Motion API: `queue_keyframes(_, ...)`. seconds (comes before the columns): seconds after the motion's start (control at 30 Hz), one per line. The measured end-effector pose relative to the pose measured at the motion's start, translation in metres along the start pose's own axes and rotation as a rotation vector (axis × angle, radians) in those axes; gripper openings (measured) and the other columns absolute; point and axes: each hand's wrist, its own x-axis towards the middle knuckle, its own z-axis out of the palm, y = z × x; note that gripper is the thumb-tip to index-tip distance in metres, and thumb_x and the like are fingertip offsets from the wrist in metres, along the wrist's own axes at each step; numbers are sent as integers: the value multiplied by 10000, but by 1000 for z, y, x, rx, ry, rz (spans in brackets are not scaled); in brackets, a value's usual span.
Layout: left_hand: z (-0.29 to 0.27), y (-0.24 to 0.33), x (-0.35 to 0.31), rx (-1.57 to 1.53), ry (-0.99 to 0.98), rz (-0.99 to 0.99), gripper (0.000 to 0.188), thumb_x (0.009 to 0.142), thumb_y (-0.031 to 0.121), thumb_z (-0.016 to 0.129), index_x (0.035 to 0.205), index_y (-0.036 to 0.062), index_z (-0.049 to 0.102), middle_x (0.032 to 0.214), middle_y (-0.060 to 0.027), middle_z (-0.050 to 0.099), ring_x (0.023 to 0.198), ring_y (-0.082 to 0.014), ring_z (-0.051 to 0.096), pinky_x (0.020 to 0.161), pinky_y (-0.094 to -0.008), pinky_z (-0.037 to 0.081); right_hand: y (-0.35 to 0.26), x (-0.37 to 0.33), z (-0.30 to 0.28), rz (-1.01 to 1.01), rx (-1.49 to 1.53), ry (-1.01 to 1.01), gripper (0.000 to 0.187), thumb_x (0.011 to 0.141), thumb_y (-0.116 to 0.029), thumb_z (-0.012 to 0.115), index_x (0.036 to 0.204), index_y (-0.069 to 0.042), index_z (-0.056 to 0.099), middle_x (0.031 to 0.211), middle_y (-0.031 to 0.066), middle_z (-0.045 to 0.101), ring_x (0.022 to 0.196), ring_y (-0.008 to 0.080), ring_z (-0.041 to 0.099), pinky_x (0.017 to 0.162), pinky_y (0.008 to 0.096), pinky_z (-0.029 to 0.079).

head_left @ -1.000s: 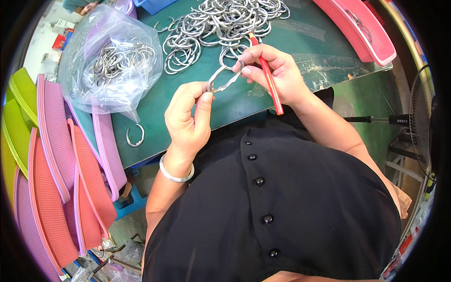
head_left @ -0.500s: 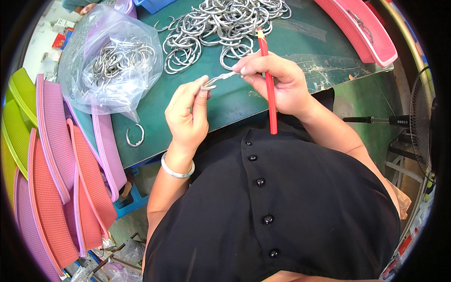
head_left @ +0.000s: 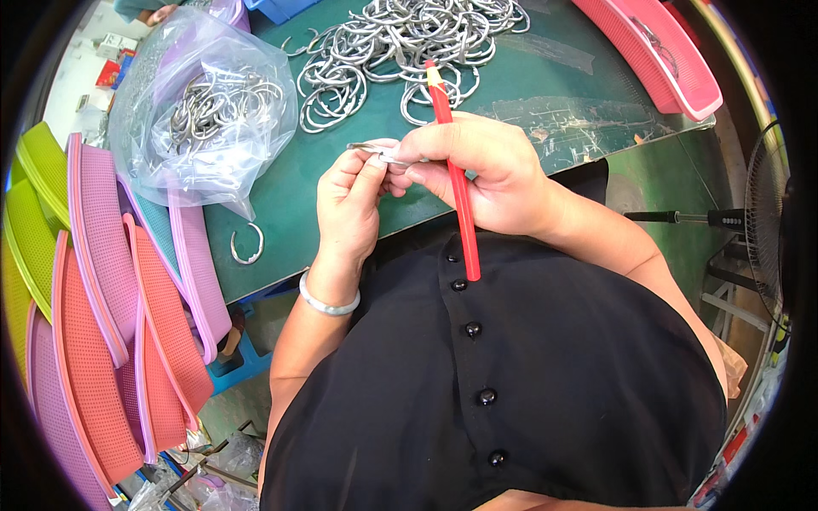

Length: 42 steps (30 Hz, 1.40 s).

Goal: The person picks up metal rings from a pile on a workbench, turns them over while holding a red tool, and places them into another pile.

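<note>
A thin silver open bangle (head_left: 368, 147) is pinched between the fingertips of my left hand (head_left: 351, 203) and my right hand (head_left: 507, 175), just above the near table edge. Part of the bangle is hidden by the fingers. My right hand also holds a red pencil (head_left: 463, 213), which slants across the palm, its pale end with a red tip pointing away from me. Beyond the hands lies a heap of silver bangles (head_left: 409, 43) on the green table (head_left: 281, 230). One loose open bangle (head_left: 247, 261) rests near the table's left corner.
A clear plastic bag (head_left: 141, 166) at the left holds more silver bangles (head_left: 217, 111). Colourful mesh baskets (head_left: 94, 255) are stacked left of the table. At the far right sits a pink basket (head_left: 630, 60); a black fan (head_left: 767, 213) stands beyond the right edge.
My hands have come closer together, the right one moving left and slightly down with the pencil. The bangle has turned between the fingers.
</note>
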Motion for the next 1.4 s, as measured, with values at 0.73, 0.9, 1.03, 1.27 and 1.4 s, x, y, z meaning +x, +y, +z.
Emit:
queue_keyframes(0.73, 6, 11, -3, -229, 83, -302, 221, 918, 204, 457, 940, 6, 553, 758, -74, 591, 607, -134, 553, 555, -231, 455, 39, -13, -8, 840, 804, 188, 174, 825, -75, 582, 983, -20, 535, 770, 79, 616, 576, 67, 527, 495, 180, 420)
queue_keyframes(0.9, 6, 12, -3, -229, 78, -293, 220, 918, 202, 456, 937, 6, 555, 752, -73, 590, 599, -129, 550, 538, -226, 441, 39, -14, -8, 842, 791, 181, 178, 826, -76, 581, 988, -19, 535, 772, 77, 618, 579, 65, 526, 497, 179, 421)
queue_keyframes(1.03, 5, 12, -3, -243, 67, -291, 216, 917, 198, 461, 942, 6, 556, 743, -68, 589, 590, -123, 547, 530, -224, 435, 38, -14, -9, 841, 778, 175, 185, 825, -76, 583, 993, -18, 534, 771, 76, 619, 582, 64, 525, 501, 178, 422)
queue_keyframes(1.27, 3, 11, -3, -182, 83, -243, 223, 907, 179, 477, 1025, 3, 548, 775, -69, 604, 630, -128, 574, 560, -231, 460, 35, -13, -11, 810, 630, 95, 190, 831, -59, 576, 1015, -41, 532, 850, 79, 620, 668, 62, 545, 559, 178, 439)
queue_keyframes(1.4, 9, 9, -3, -159, 110, -114, 262, 902, 152, 478, 1116, 5, 517, 877, -93, 615, 739, -154, 607, 645, -250, 493, 47, -26, -9, 516, 536, 91, 148, 804, 32, 565, 937, -34, 567, 936, 109, 625, 780, 99, 570, 658, 223, 474)
